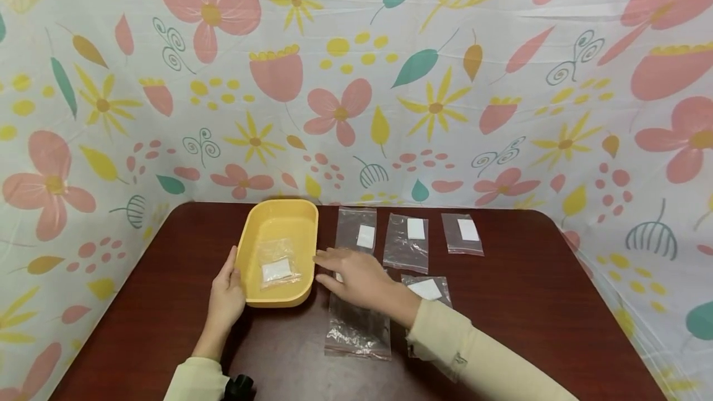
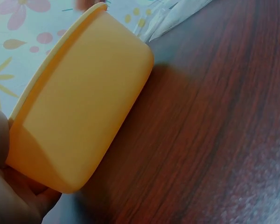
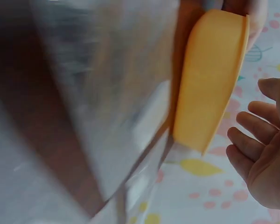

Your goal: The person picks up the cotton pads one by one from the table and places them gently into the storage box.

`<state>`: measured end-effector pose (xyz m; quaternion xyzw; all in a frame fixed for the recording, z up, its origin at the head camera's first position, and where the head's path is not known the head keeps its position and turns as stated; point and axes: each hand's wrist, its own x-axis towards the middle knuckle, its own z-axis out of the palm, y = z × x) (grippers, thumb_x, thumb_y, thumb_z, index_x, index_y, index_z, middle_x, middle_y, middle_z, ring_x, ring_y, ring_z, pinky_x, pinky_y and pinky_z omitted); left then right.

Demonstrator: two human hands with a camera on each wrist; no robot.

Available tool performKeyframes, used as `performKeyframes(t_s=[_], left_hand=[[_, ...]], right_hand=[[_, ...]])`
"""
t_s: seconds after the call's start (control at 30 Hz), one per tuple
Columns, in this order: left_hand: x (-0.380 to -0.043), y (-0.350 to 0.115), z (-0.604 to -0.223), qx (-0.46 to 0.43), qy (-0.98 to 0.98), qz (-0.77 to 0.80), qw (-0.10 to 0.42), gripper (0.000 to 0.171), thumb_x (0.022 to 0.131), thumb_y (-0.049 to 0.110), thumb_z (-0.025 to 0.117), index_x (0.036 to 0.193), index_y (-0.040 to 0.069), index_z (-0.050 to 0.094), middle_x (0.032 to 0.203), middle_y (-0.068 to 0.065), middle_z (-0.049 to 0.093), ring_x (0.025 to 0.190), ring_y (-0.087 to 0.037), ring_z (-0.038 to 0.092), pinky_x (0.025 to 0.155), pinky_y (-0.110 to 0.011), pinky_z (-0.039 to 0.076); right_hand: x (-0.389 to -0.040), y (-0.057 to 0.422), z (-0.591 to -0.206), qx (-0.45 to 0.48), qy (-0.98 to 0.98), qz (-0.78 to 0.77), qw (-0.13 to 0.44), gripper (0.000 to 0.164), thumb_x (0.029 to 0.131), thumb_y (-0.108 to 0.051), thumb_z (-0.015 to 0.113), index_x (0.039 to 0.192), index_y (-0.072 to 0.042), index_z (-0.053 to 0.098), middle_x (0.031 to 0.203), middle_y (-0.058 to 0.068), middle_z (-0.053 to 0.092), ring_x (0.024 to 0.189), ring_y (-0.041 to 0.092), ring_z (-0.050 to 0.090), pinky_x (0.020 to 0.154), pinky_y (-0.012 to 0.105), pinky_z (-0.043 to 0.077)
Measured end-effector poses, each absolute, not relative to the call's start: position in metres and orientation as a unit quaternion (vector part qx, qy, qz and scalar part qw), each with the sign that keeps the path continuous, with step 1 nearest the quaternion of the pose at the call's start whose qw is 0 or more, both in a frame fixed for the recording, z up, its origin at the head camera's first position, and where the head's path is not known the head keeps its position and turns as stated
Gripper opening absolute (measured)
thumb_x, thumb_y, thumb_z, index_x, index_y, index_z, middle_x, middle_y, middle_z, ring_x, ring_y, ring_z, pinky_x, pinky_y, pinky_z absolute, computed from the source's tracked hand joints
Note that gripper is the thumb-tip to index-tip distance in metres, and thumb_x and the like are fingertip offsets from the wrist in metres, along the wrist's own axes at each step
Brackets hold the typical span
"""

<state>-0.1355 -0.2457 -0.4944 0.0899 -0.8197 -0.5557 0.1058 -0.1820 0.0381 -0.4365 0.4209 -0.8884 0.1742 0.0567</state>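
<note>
A yellow plastic tray [image 1: 307,221] stands toward the left of the table, with a clear zip bag [image 1: 276,246] inside that bears a white label. My left hand [image 1: 228,289] grips the tray's left side near the front corner. Beside the tray's right rim is my right hand [image 1: 356,274], its fingers extended. The right wrist view shows those fingers [image 3: 254,151] spread and holding nothing, apart from the tray. Below the right hand lies a large clear zip bag [image 1: 359,333], partly hidden by it.
More clear zip bags with white labels lie on the dark wooden table [image 1: 535,302]: a back-row bag [image 1: 348,221], a middle bag [image 1: 403,249], a right bag [image 1: 459,243] and one [image 1: 442,286] partly under the right sleeve. A flower-patterned cloth [image 1: 345,48] hangs behind.
</note>
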Motion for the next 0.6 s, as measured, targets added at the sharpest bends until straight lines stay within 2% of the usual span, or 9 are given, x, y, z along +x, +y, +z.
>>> performKeyframes(t_s=[0.33,0.6], left_hand=[[-0.137,-0.246,-0.496,0.086,-0.812,-0.565,0.114,0.052,0.108,0.001,0.031,0.159,0.005,0.024,0.163,-0.014,0.024,0.148,-0.028,0.021,0.119,-0.047,0.021],[-0.137,-0.248,-0.495,0.093,-0.817,-0.559,0.107,0.052,0.108,0.002,0.031,0.160,0.006,0.023,0.163,-0.012,0.023,0.148,-0.027,0.019,0.119,-0.046,0.021]], right_hand=[[-0.161,0.119,-0.465,0.396,-0.891,0.210,0.077,0.045,0.096,-0.033,0.069,0.133,-0.008,0.067,0.135,0.012,0.063,0.123,0.029,0.061,0.096,0.048,0.052],[-0.143,0.176,-0.483,0.352,-0.907,0.218,0.079,0.043,0.094,-0.033,0.072,0.132,-0.012,0.069,0.134,0.010,0.064,0.122,0.027,0.061,0.093,0.049,0.053]])
